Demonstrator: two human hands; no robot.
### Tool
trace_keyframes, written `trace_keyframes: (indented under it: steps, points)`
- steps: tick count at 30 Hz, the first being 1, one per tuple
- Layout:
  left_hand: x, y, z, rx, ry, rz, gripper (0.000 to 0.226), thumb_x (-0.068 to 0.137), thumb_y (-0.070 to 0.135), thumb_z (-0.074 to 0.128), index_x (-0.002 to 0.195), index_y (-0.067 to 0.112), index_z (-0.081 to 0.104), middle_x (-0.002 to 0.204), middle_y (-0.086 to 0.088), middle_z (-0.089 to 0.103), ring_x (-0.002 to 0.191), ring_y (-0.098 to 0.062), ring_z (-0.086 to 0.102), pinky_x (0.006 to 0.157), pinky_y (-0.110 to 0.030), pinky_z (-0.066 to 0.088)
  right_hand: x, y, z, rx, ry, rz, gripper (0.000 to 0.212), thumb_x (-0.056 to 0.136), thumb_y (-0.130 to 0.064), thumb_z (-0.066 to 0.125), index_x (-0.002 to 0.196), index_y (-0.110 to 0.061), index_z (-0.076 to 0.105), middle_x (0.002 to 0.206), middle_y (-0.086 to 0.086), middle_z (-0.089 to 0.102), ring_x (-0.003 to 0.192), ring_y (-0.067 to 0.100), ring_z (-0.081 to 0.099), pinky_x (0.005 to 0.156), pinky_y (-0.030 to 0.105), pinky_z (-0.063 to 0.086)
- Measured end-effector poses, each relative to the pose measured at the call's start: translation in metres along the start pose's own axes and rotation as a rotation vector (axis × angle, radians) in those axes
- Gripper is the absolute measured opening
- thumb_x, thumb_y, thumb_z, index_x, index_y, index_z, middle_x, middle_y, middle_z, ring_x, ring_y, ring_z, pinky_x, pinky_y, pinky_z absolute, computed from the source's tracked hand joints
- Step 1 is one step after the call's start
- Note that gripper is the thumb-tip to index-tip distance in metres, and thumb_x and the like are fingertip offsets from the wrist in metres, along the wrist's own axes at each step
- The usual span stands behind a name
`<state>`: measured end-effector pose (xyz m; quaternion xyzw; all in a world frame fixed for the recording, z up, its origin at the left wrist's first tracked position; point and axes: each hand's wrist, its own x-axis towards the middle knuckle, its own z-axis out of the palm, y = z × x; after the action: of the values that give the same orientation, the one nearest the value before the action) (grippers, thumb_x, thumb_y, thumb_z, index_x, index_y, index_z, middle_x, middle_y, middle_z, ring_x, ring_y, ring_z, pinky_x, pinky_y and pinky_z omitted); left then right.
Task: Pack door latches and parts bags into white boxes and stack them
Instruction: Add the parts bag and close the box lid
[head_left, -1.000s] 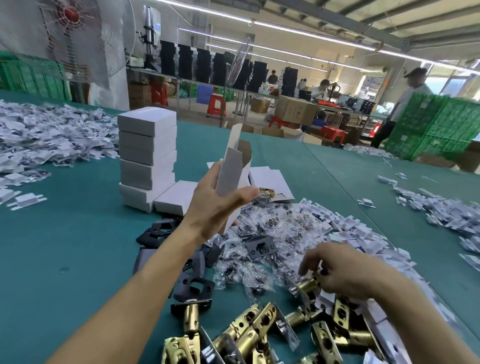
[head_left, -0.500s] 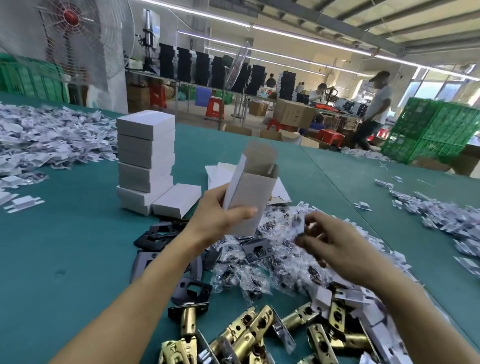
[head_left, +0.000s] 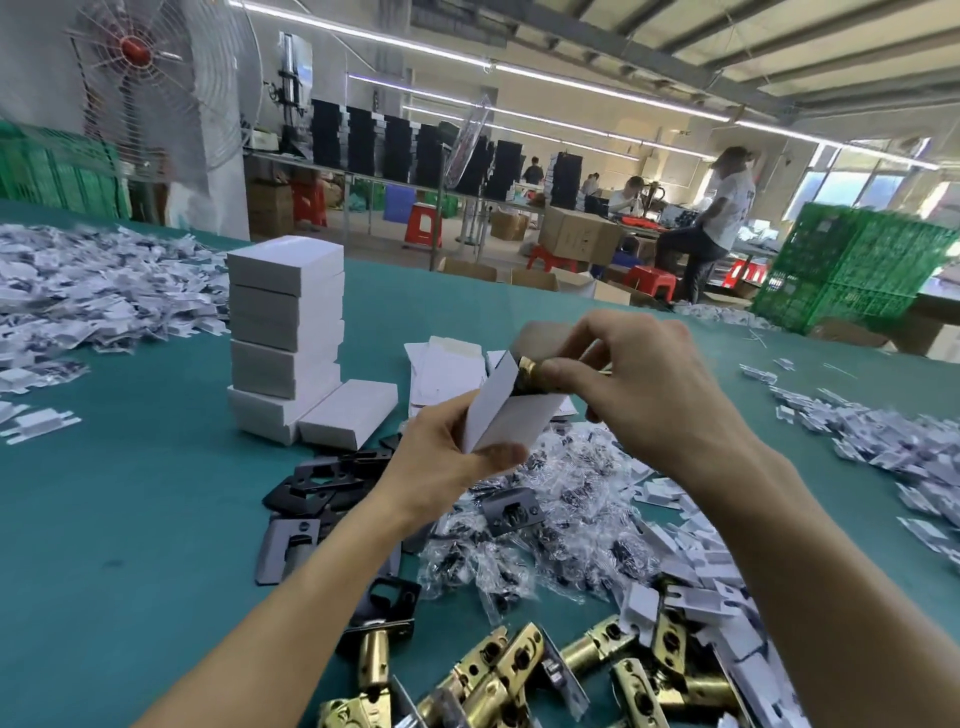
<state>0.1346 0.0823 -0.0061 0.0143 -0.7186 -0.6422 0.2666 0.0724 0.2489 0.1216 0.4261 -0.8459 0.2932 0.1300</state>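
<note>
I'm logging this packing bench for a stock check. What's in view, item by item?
open box: one, white, held mid-air, centre
brass latch: one, gold, at the open box's mouth
box stack: one, white, back left
loose box: one, white, lying beside the stack's base
flat blanks: few, white, behind the open box
parts bags: heap, clear, centre
plates: several, black, left of the bags
latch pile: many, brass, near edge
card inserts: heaps, white, far left and right
crates: stacked, green, right background
fan: one, red hub, top left
table: one, teal, under everything
left hand: one, grips the open box
right hand: one, pinches the brass latch
</note>
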Motion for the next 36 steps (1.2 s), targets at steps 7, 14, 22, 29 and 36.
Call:
trace_keyframes:
  steps: [7,14,22,29,36]
  points:
    - [-0.002,0.003,0.002,-0.005,0.004,0.016,0.054,0.061,0.031,0.091,0.111,0.018,0.075,0.099,-0.002,0.076,0.095,-0.027,0.071,0.081,-0.039,0.061,0.017,-0.015,-0.004,-0.047,0.099,-0.030,0.026,0.071,-0.031,0.087,0.076,-0.012,0.070,0.078,0.004,0.066,0.075,0.020,0.064,0.065,0.044,0.058]
    - [0.001,0.007,0.002,-0.124,0.132,-0.020,0.039,0.060,0.030,0.086,0.097,0.026,0.076,0.093,0.003,0.078,0.085,-0.017,0.074,0.072,-0.028,0.060,0.018,-0.005,0.001,0.261,0.230,-0.029,0.018,0.090,-0.027,0.071,0.090,-0.012,0.061,0.072,-0.001,0.069,0.050,0.007,0.067,0.047,0.015,0.050]
    - [-0.001,0.015,0.003,-0.331,0.202,0.042,0.030,0.058,0.029,0.091,0.086,0.028,0.082,0.094,-0.002,0.079,0.084,-0.015,0.074,0.071,-0.023,0.059,-0.027,0.116,0.022,-0.117,-0.035,0.510,0.016,0.096,-0.015,0.055,0.100,-0.009,0.069,0.101,0.014,0.073,0.079,0.026,0.066,0.079,0.036,0.054]
    - [0.000,0.020,0.007,-0.401,0.198,0.060,0.033,0.056,0.025,0.091,0.085,0.014,0.080,0.089,-0.002,0.077,0.085,-0.016,0.074,0.069,-0.029,0.059,-0.059,0.142,0.038,-0.134,-0.337,0.425,0.022,0.093,-0.037,0.064,0.104,-0.019,0.072,0.093,-0.005,0.070,0.083,0.010,0.064,0.079,0.031,0.053]
    - [-0.002,0.018,0.011,-0.379,0.222,0.032,0.030,0.062,0.017,0.086,0.089,0.006,0.076,0.087,-0.006,0.077,0.080,-0.021,0.075,0.066,-0.030,0.060,-0.059,0.140,0.046,-0.334,-0.372,0.394,0.011,0.090,-0.024,0.065,0.096,-0.025,0.074,0.096,-0.005,0.071,0.085,0.012,0.064,0.080,0.035,0.057]
